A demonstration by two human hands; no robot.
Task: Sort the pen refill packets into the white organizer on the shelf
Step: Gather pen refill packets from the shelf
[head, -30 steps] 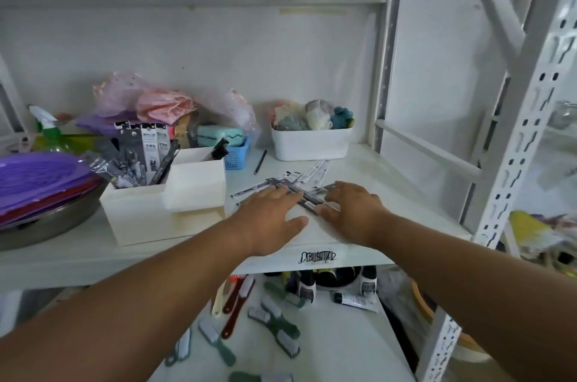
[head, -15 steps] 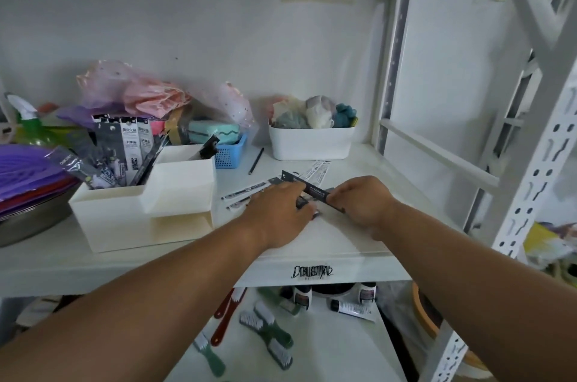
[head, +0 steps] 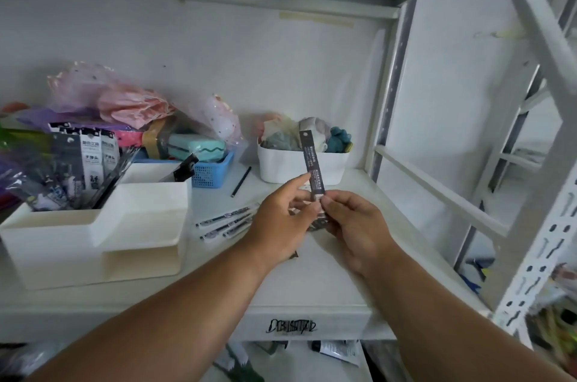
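Centre of frame: dark pen refill packet (head: 313,166) upright above the shelf (head: 349,260), pinched at its lower end by right hand (head: 354,227) and left hand (head: 282,225). More refill packets (head: 224,222) flat on the shelf just left of them. Left of frame: white organizer (head: 103,225) stuffed with packets.

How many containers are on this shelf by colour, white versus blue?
White: 2, the white organizer and the white tub.
Blue: 1, the blue basket.
Total: 3
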